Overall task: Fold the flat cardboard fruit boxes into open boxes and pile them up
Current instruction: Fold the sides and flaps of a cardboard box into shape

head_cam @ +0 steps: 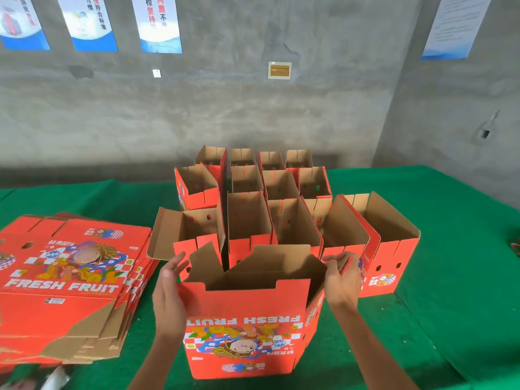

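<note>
Now mid-fold: box (pixel 247 319) upside down at near centre of table (pixel 450 249). Left hand (pixel 168 291) flat, fingers straight against left side; right hand (pixel 342 280) pinching right flap. Light, stiff card, crease-prone; best held by flap edges.

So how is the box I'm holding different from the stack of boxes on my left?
The box between your hands stands opened up with brown flaps raised; the stack on the left lies flat, unfolded. The held box's FRESH FRUIT print reads upside down to you; the stack's top sheet reads upright. Your left hand and right hand touch only the box; the stack is untouched. Both are red cardboard with the same cartoon print.
</note>
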`<state>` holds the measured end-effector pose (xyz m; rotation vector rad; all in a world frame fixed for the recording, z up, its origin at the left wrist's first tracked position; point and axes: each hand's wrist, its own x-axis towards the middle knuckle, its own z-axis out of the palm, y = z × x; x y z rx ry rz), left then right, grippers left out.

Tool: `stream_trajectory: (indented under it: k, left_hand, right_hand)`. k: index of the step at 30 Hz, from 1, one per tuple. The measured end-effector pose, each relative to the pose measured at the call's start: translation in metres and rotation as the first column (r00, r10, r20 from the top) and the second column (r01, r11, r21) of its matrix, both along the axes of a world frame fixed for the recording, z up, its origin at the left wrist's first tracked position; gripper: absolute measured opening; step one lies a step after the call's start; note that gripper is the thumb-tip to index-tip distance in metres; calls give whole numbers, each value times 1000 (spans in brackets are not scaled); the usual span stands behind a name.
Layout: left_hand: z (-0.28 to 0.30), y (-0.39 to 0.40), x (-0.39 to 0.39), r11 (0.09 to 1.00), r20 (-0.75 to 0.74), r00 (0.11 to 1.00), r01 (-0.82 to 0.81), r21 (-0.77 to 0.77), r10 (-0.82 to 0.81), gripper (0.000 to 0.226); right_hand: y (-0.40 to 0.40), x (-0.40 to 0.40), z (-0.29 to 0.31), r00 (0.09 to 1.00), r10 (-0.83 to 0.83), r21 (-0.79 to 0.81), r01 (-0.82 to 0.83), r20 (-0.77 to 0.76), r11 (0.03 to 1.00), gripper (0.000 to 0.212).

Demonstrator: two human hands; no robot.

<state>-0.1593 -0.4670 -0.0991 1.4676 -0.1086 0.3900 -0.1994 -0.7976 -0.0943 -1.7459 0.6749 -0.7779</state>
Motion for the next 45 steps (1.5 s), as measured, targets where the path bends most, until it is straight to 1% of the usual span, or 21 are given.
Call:
stream_trajectory:
  k: [2,4,6,8,10,12,15,16,18,21,23,25,27,30,32,34,36,38,41,43,45]
  left_hand:
    - [-6,-7,-1,985,106,993,-71,160,55,54]
    - [-7,-13,4,982,144,989,-66,175,41,49]
    - [-5,-20,9,965,170,985,-25,260,-21,43]
    - [-8,-28,11,902,175,981,-3,432,-80,37]
    - [-10,-33,13,836,96,991,23,548,-90,39]
    - [-7,-36,17,807,-9,999,48,588,-53,55]
    - [1,-38,21,791,-118,992,104,603,-40,75]
    - [1,-38,21,777,-144,989,107,620,-21,74]
    - [-3,-37,20,729,-152,986,52,682,72,74]
    - [-5,-41,13,657,-155,975,10,754,162,79]
    - [-3,-50,9,618,-103,985,-6,787,141,74]
    - [-1,-60,5,600,-43,997,-7,800,69,74]
    - [-1,-65,2,560,28,998,5,828,-51,77]
    - [-1,-62,0,506,148,940,29,862,-307,76]
    - [-2,-59,-2,443,173,881,45,895,-440,73]
    - [-5,-58,0,406,118,877,93,909,-465,68]
    - [-8,-59,5,374,72,890,115,920,-451,50]
    - [-8,-63,12,394,31,911,146,908,-411,39]
    - [-7,-67,17,536,-2,943,190,822,-332,56]
    - [-11,-67,18,575,-3,960,170,800,-280,63]
    - [-12,-67,18,579,28,966,131,804,-257,67]
  right_hand:
    - [-3,3,-2,1000,7,-26,-7,-2,1000,7]
    - [-7,5,-4,999,50,-24,-50,2,998,8]
    - [-13,6,-5,984,177,-15,-177,16,984,14]
    - [-19,6,-2,924,378,29,-380,58,925,29]
    - [-21,2,4,846,529,97,-533,70,840,37]
    - [-23,0,7,802,592,138,-596,73,791,29]
    - [-25,1,17,800,583,232,-600,142,766,22]
    - [-27,2,22,807,560,292,-590,189,752,29]
    - [-31,-3,28,808,537,357,-589,243,725,23]
    - [-30,-20,28,831,547,276,-551,99,788,51]
    - [-22,-29,24,804,594,167,-588,17,791,57]
    - [-12,-30,22,765,644,198,-633,9,749,56]
    - [-3,-25,20,773,633,279,-618,44,735,47]
    - [1,-22,19,805,593,121,-589,-5,799,28]
    - [-4,-23,13,783,610,-23,-617,-123,787,43]
    - [-6,-20,8,773,579,-180,-628,-259,757,66]
    - [-6,-16,5,774,560,-198,-623,-295,757,77]
    - [-5,-15,4,776,574,-207,-626,-261,752,74]
    - [-3,-18,5,795,605,-47,-606,-37,794,34]
    - [0,-20,8,792,609,74,-611,51,788,32]
    - [2,-21,12,800,598,117,-600,52,791,33]
